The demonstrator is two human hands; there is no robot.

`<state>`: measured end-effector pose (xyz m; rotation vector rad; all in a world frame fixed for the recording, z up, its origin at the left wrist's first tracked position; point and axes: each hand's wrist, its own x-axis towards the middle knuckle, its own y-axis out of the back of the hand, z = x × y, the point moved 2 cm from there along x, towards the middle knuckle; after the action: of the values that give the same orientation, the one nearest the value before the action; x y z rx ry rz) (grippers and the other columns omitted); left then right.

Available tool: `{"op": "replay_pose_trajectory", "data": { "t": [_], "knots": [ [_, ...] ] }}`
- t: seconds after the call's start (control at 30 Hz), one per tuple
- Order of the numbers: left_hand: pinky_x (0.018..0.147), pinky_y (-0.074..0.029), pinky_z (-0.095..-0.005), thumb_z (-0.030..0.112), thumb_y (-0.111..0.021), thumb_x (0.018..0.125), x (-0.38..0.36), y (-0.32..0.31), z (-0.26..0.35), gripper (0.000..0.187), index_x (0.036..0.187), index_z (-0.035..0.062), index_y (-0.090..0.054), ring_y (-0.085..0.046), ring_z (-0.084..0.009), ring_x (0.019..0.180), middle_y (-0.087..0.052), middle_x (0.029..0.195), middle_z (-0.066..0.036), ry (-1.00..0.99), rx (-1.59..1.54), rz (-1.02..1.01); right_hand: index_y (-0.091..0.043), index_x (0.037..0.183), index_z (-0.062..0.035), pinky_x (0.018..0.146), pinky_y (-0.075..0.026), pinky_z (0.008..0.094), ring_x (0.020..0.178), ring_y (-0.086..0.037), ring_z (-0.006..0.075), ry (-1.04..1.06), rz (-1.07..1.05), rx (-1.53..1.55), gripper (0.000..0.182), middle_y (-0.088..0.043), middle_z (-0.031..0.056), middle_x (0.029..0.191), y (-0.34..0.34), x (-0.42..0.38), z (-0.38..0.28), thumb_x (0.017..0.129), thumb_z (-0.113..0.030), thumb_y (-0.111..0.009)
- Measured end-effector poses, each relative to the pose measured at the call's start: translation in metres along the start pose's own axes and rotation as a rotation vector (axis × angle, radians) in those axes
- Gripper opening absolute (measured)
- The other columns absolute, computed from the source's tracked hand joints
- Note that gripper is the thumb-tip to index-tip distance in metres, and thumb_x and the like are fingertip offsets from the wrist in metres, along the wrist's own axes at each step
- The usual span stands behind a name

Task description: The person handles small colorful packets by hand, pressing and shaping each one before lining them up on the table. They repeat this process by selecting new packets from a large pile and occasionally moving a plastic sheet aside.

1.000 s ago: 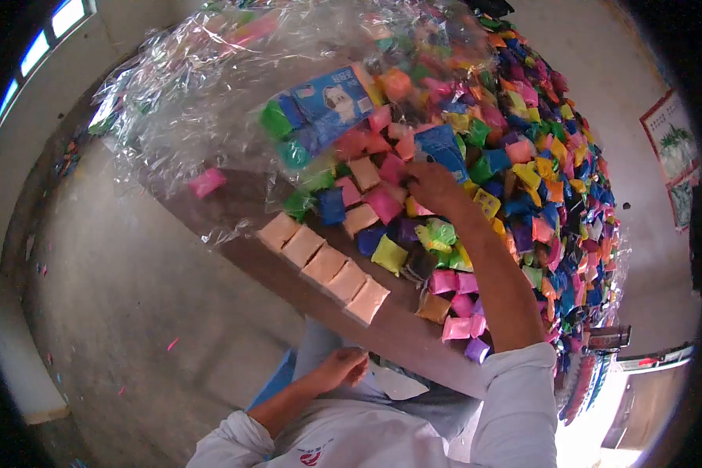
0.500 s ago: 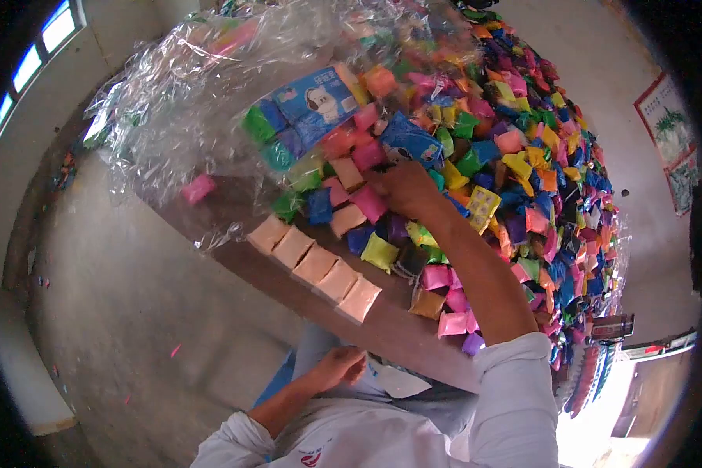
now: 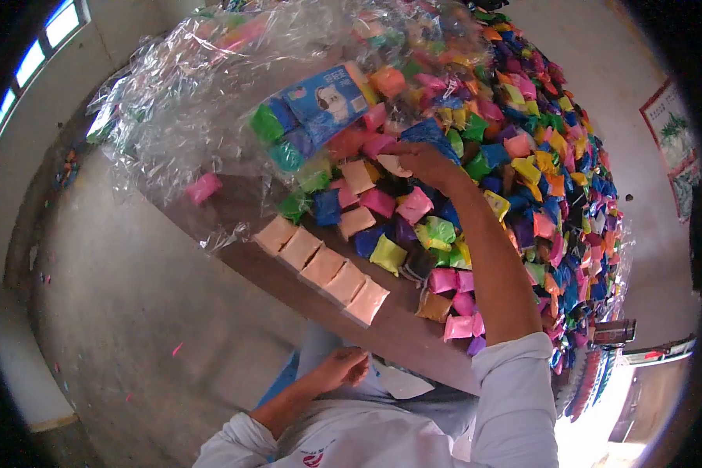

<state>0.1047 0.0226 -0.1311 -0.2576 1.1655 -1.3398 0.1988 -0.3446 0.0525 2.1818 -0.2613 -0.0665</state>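
My right hand (image 3: 429, 165) reaches into the near edge of the pile, its fingers closed on a peach-coloured packet (image 3: 394, 165). Just behind the fingers lies a blue printed wrapper (image 3: 430, 136). Loose peach packets (image 3: 357, 177), a magenta packet (image 3: 377, 203) and a pink packet (image 3: 415, 204) lie near that hand. Along the table's front edge, several peach packets (image 3: 324, 267) sit side by side in a slanting row. Low over my lap, my left hand (image 3: 342, 368) is loosely curled with nothing visible in it.
A big heap of coloured packets (image 3: 538, 179) covers the table's right side. Clear plastic film (image 3: 187, 101) spreads over the far left, beside a blue printed pack (image 3: 327, 101). A lone pink packet (image 3: 203, 189) lies near the left edge of the brown table (image 3: 249, 273).
My right hand has shifted slightly up and right, and a peach packet now shows in its fingers. A pink packet under it has come into view. My left hand stays put.
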Motion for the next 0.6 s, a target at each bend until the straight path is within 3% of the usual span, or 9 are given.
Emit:
{"op": "replay_pose_trajectory", "data": {
  "t": [0.03,0.1,0.23,0.3,0.33,0.4,0.43,0.5,0.6],
  "knots": [
    [0.049,-0.041,-0.0251,0.042,-0.049,0.09,0.001,0.001,0.0,0.036,0.079,0.0076,-0.051,-0.049,-0.0116,0.055,-0.053,0.067,-0.002,-0.001,-0.014,-0.039,-0.06,0.112,-0.01,0.075,-0.047,0.0294,0.088,-0.058,0.0165,-0.001,-0.002,0.001,0.038,-0.062,0.005,0.1,0.002,0.001,-0.006,0.076,-0.02,-0.051],
    [0.049,-0.041,-0.0256,0.041,-0.048,0.09,0.001,0.002,0.001,0.035,0.078,0.0076,-0.051,-0.049,-0.0122,0.054,-0.053,0.067,-0.003,-0.001,-0.032,-0.077,-0.061,0.109,-0.0057,0.071,-0.047,0.0294,0.083,-0.056,0.0143,-0.284,-0.009,-0.006,0.037,-0.06,0.0013,0.092,0.008,0.001,-0.019,0.076,-0.017,-0.049],
    [0.049,-0.04,-0.0268,0.039,-0.047,0.092,0.003,0.003,0.0,0.034,0.078,0.0076,-0.05,-0.048,-0.0135,0.054,-0.052,0.066,-0.003,0.038,-0.095,-0.096,-0.062,0.104,-0.0059,0.069,-0.048,0.0341,0.08,-0.058,0.019,-0.288,-0.058,0.019,0.034,-0.061,0.0051,0.088,0.001,0.008,-0.045,0.077,-0.024,-0.052],
    [0.049,-0.04,-0.0271,0.038,-0.046,0.092,0.004,0.003,0.001,0.034,0.078,0.0076,-0.049,-0.048,-0.0137,0.055,-0.052,0.067,-0.003,0.045,-0.103,-0.095,-0.061,0.1,-0.0063,0.07,-0.049,0.0397,0.081,-0.06,0.0284,0.074,-0.156,-0.638,0.038,-0.061,0.012,0.092,-0.021,0.027,-0.024,0.075,-0.035,-0.058],
    [0.049,-0.04,-0.0271,0.038,-0.046,0.092,0.002,0.001,0.004,0.033,0.079,0.0076,-0.049,-0.049,-0.0137,0.056,-0.052,0.067,-0.003,0.058,-0.114,-0.098,-0.061,0.1,-0.0063,0.07,-0.049,0.0397,0.081,-0.06,0.0284,0.073,-0.156,-0.636,0.038,-0.061,0.012,0.092,-0.039,0.031,-0.013,0.075,-0.035,-0.058],
    [0.05,-0.04,-0.0271,0.038,-0.046,0.092,0.003,0.003,0.003,0.033,0.079,0.0076,-0.049,-0.049,-0.0137,0.056,-0.052,0.067,-0.003,0.072,-0.126,-0.099,-0.059,0.1,-0.0076,0.073,-0.048,0.0448,0.084,-0.06,0.0361,-0.041,0.224,-0.326,0.045,-0.061,0.0166,0.097,-0.069,0.033,-0.004,0.07,-0.04,-0.065],
    [0.05,-0.04,-0.0272,0.037,-0.046,0.092,0.006,0.007,-0.001,0.032,0.08,0.0076,-0.049,-0.049,-0.0137,0.056,-0.052,0.068,-0.003,0.053,-0.124,-0.129,-0.059,0.1,-0.0076,0.073,-0.048,0.0448,0.084,-0.06,0.0361,-0.042,0.222,-0.323,0.045,-0.061,0.0166,0.097,-0.075,0.027,-0.021,0.07,-0.04,-0.065],
    [0.05,-0.04,-0.0273,0.037,-0.046,0.092,0.007,0.009,-0.003,0.032,0.081,0.0076,-0.049,-0.049,-0.0137,0.057,-0.052,0.068,-0.003,0.031,-0.122,-0.159,-0.058,0.103,-0.0084,0.076,-0.048,0.0441,0.086,-0.06,0.0358,-0.219,0.43,-0.444,0.047,-0.061,0.0162,0.099,-0.067,0.011,-0.062,0.067,-0.037,-0.069],
    [0.05,-0.04,-0.0273,0.035,-0.047,0.092,0.004,0.005,-0.001,0.03,0.082,0.0076,-0.049,-0.049,-0.0138,0.057,-0.052,0.069,-0.004,0.067,-0.185,-0.164,-0.058,0.103,-0.0069,0.077,-0.048,0.0447,0.088,-0.06,0.0354,-0.312,0.365,-0.278,0.049,-0.061,0.0168,0.102,-0.066,0.008,-0.062,0.066,-0.037,-0.071]
  ]
}}
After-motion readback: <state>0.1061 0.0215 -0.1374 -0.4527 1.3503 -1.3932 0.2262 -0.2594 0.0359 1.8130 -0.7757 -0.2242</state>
